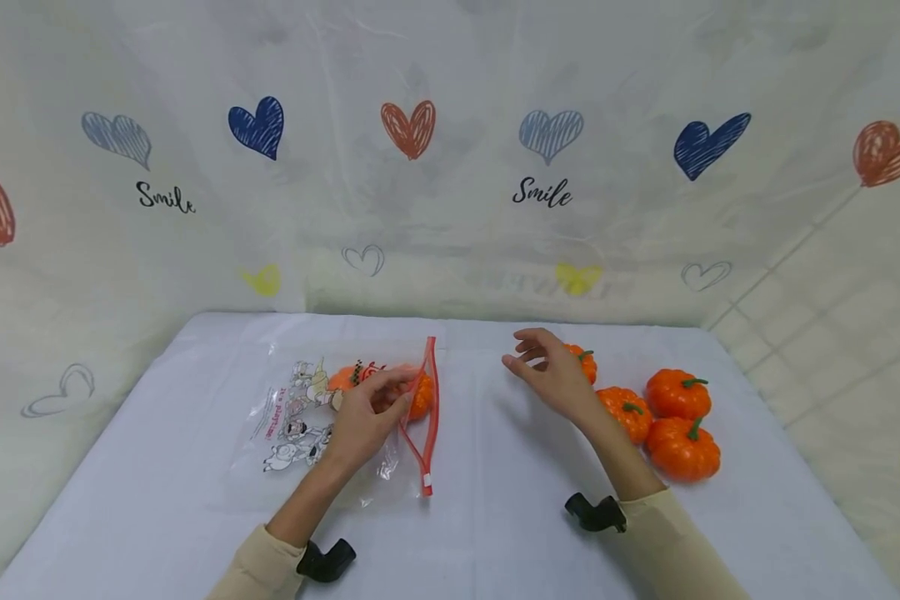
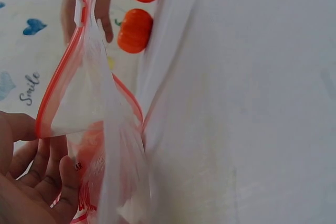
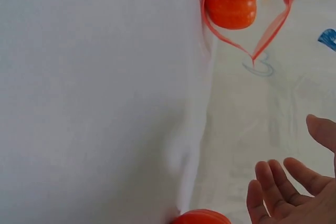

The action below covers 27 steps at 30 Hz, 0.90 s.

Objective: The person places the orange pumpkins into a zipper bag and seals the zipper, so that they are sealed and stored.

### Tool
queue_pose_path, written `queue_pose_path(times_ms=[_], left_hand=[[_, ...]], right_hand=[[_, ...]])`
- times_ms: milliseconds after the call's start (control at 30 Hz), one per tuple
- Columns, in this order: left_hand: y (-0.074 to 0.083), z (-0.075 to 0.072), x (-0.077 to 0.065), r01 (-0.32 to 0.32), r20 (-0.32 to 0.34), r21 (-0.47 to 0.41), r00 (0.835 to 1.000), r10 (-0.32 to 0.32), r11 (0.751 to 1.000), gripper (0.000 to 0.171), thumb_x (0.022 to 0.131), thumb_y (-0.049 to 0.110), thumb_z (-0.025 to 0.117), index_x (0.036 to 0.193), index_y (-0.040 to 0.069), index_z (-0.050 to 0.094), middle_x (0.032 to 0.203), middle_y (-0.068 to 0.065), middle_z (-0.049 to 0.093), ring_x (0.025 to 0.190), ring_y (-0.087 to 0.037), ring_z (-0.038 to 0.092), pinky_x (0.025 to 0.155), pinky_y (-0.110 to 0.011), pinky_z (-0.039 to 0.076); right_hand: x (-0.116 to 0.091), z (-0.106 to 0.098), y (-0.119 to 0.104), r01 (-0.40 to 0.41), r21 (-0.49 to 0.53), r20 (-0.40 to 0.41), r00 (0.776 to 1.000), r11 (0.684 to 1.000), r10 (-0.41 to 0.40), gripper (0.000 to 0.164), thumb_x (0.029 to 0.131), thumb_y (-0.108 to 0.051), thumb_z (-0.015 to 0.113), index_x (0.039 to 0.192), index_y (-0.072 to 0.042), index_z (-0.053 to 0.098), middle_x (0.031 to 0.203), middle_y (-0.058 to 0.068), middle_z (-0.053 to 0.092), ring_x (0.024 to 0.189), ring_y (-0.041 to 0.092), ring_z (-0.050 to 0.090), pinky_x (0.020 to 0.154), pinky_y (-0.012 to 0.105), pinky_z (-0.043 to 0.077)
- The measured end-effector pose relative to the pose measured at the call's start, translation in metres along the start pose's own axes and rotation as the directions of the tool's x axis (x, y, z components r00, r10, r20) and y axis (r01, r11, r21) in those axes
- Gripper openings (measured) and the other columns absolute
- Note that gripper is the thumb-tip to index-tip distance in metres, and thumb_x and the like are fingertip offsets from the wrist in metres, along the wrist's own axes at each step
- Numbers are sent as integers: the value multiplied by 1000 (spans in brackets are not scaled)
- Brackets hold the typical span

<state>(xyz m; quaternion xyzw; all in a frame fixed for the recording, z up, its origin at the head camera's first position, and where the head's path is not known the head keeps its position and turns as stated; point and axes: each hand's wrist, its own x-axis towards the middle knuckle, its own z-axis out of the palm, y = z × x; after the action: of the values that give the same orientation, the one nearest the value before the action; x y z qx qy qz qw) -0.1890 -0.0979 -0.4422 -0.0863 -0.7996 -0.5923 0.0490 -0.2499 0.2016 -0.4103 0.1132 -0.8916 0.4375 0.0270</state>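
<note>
A clear zip bag (image 1: pixel 296 442) with cartoon animals and a red zip strip lies left of the middle. My left hand (image 1: pixel 363 425) pinches the upper edge of its mouth between thumb and fingers; the left wrist view shows the red rim (image 2: pixel 47 100) in that pinch, the mouth spread apart. Inside the bag, an orange toy pumpkin (image 1: pixel 422 398) sits just behind the mouth, and more orange shows through the plastic farther in. My right hand (image 1: pixel 555 375) hovers right of the bag, its fingers relaxed and slightly bent, holding nothing. Partly behind it is another pumpkin (image 1: pixel 587 365).
Several orange pumpkins with green stems, among them a front one (image 1: pixel 682 450) and a back one (image 1: pixel 678 393), stand together on the right. A white cloth (image 1: pixel 510 525) covers the table. Behind rises a pale curtain (image 1: pixel 465 217) printed with hearts.
</note>
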Motion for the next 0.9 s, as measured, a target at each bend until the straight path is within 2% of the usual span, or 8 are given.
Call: queue_pose_path(times_ms=[167, 400, 733, 900], left_hand=[[-2, 2, 0, 1, -3, -3, 1000, -1, 1000, 31, 98, 13, 72, 128, 16, 73, 111, -6, 71, 90, -17, 61, 75, -15, 52], [-2, 3, 1, 21, -10, -6, 1000, -21, 1000, 30, 98, 11, 70, 127, 19, 74, 109, -6, 70, 91, -20, 62, 76, -15, 53], [-4, 0, 0, 9, -6, -17, 1000, -9, 1000, 30, 98, 10, 71, 127, 16, 74, 108, -9, 70, 90, -20, 61, 76, -14, 52], [-7, 0, -1, -2, -5, -17, 1000, 2, 1000, 31, 98, 10, 70, 128, 16, 74, 111, -10, 71, 91, -19, 61, 78, -13, 52]], right_hand=[[-3, -10, 5, -14, 3, -61, 998, 1000, 14, 49, 97, -27, 75, 138, -6, 59, 126, 18, 66, 116, 33, 65, 104, 52, 52], [-3, -24, 11, -42, -27, -117, 992, 999, 38, 52, 98, -32, 74, 139, -5, 58, 132, 16, 63, 121, 35, 63, 105, 52, 52], [-7, -37, 23, -79, -39, -140, 988, 996, 73, 57, 97, -31, 74, 143, -3, 54, 142, 20, 55, 130, 37, 53, 110, 57, 49], [-10, -45, 27, -84, -67, -119, 990, 994, 76, 60, 96, -30, 76, 144, -2, 53, 146, 21, 51, 133, 39, 49, 110, 56, 49]])
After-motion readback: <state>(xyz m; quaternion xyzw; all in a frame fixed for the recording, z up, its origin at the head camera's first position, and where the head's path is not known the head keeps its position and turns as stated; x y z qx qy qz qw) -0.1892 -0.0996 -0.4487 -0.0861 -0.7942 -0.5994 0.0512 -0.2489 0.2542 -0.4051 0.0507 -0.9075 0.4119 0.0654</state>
